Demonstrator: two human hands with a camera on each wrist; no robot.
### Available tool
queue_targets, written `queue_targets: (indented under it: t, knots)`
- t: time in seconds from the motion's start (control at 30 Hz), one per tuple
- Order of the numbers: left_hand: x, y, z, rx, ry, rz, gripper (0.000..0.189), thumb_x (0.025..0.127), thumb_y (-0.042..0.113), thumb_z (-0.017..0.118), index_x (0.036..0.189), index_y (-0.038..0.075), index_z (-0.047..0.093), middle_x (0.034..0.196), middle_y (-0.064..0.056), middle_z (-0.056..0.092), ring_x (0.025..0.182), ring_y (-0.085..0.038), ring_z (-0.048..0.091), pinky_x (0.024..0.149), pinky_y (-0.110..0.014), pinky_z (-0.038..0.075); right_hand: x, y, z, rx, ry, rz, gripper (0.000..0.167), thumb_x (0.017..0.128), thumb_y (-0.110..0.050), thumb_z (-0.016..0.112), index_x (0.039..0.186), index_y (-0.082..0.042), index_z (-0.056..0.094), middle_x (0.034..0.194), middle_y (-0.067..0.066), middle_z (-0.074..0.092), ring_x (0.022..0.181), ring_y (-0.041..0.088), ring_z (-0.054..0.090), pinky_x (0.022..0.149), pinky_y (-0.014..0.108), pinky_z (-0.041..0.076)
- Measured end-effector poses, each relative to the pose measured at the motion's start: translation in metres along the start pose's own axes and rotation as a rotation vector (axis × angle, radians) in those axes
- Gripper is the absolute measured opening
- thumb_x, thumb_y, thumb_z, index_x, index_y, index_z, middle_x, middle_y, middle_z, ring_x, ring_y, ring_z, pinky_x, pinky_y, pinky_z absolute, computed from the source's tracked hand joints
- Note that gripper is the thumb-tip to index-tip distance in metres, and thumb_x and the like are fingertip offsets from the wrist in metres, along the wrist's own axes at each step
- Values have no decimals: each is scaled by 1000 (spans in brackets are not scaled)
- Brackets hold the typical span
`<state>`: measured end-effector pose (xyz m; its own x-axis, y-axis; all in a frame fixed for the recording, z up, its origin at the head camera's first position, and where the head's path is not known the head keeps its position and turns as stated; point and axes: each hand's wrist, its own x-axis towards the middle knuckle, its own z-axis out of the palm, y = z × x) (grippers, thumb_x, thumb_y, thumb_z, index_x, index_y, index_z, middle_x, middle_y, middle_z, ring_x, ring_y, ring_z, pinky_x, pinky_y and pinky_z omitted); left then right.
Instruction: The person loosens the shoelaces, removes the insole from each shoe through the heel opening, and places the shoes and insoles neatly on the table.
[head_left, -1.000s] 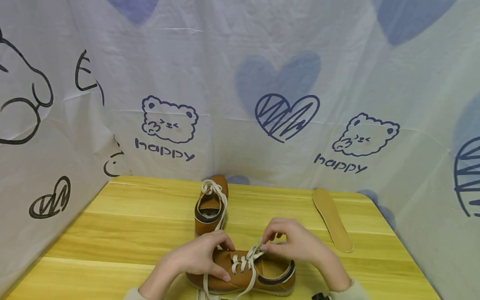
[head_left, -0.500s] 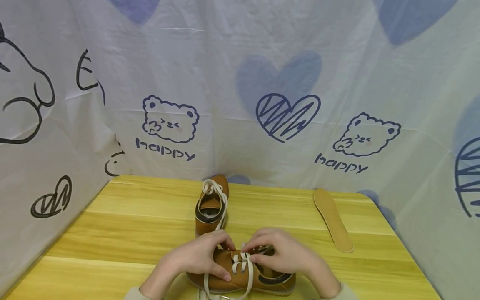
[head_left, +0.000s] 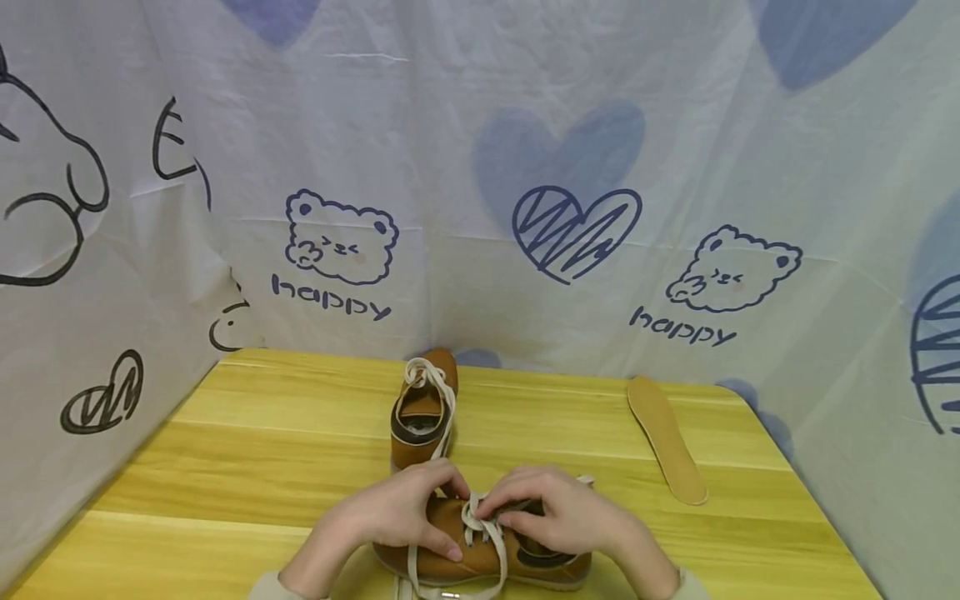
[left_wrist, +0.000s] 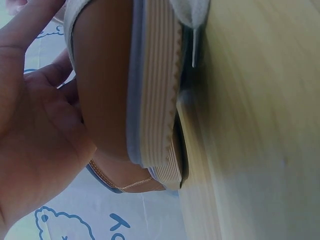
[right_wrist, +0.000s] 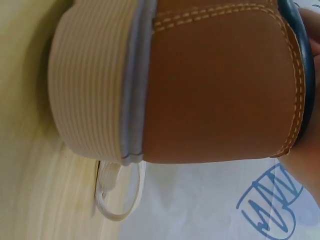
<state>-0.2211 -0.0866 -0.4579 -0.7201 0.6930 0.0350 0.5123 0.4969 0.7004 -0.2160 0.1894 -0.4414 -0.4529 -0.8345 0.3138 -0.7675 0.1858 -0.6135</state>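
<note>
A brown lace-up shoe lies sideways on the table, toe to the left. My left hand grips its front, thumb on the near side and fingers on the far side. Cream shoelace crosses the tongue. My right hand pinches the lace there, partly covering the shoe's opening. One lace end hangs down the near side. In the left wrist view, my left hand is against the toe. In the right wrist view, the heel hides most of the right hand.
Behind the left hand stands a second brown shoe, its laces loosely bunched on top. A tan insole lies on the right part of the yellow wooden table. Printed cloth hangs close behind the table's back edge.
My right hand has moved left along the shoe with the lace, from beside the opening to the upper eyelets. A lace loop now lies nearer the toe. My left hand stays put.
</note>
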Motion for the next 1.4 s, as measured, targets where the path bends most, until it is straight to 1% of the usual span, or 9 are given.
queue_targets:
  t: [0.17,0.3,0.5,0.57,0.6,0.77,0.87,1.03,1.4]
  knots:
    - [-1,1,0,0,2,-2,53,75,42,94,115,24,65,116,12,61,115,-15,61,102,-36,52,0,0,-2,4,66,119,20,103,-7,64,117,-15,75,110,-4,76,104,6,68,92,35,59]
    - [0,1,-1,-1,5,5,53,74,40,95,114,23,65,116,12,61,114,-15,61,101,-37,52,0,1,-4,-45,90,112,18,99,-6,70,113,-16,76,107,-6,75,100,5,68,88,38,60]
    - [0,0,0,-5,2,5,53,74,41,95,114,24,65,116,13,61,114,-14,60,101,-37,52,0,0,-5,-98,60,85,13,97,-10,74,107,-19,76,105,-9,72,97,3,67,85,31,59]
    - [0,-1,0,-7,2,15,53,75,43,94,114,24,65,116,13,61,114,-14,60,101,-37,52,0,-1,-5,-114,52,101,11,97,-12,75,105,-19,76,104,-10,72,96,3,66,85,30,59]
    - [1,-5,1,9,4,40,52,77,45,92,115,23,65,116,12,61,114,-14,60,99,-37,52,0,-1,-5,-128,51,111,9,97,-13,75,104,-19,76,104,-10,71,96,3,66,85,30,59]
    - [0,-6,1,7,0,42,53,78,49,90,116,23,65,116,13,61,114,-13,60,99,-37,52,0,-2,-3,-186,30,188,2,99,-19,74,100,-20,76,103,-11,70,96,2,65,87,29,57]
    - [0,-1,0,-2,-4,9,53,76,46,93,115,24,65,116,13,61,115,-13,60,101,-37,52,0,-2,-1,-196,21,220,4,100,-20,72,99,-23,75,104,-12,69,97,2,64,88,29,57]
    - [0,1,-1,4,-9,-16,53,75,43,94,115,25,64,116,14,61,115,-12,60,102,-36,51,0,0,2,-203,8,210,12,98,-12,71,99,-24,72,107,-14,66,100,3,63,91,29,56]
    - [0,-2,1,4,-6,-17,53,74,43,95,114,25,65,115,14,61,114,-13,60,101,-35,52,2,1,4,-201,-29,252,16,97,-9,69,97,-25,66,105,-16,63,98,2,61,90,27,56]
